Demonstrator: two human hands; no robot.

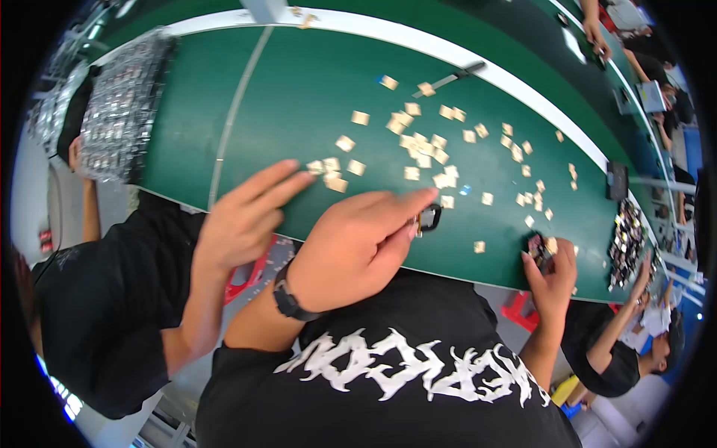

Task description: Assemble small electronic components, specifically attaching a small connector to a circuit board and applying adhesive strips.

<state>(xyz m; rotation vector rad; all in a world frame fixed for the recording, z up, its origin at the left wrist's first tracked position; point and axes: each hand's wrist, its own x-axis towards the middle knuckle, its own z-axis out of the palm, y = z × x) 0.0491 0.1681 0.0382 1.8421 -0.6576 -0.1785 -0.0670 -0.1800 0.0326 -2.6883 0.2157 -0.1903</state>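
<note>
My left hand (351, 250), with a dark band on the wrist, pinches a small black-rimmed part (429, 217) between thumb and fingertip, just above the green table. The part has a light middle; its exact kind does not show. Over to the right, at the table's near edge, my right hand (554, 280) curls its fingers round a small bunch of dark parts (536, 246). A cream square piece (551, 245) shows at these fingers. Many more cream squares (418, 143) lie scattered and partly overlapping beyond both hands.
A co-worker's hand (243, 213) reaches over cream squares (328, 175) close to my left. Tweezers or a thin tool with a dark handle (469, 70) lies at the back. Stacked clear trays (123, 108) stand far left. A pile of dark parts (626, 243) and a black box (617, 181) are right.
</note>
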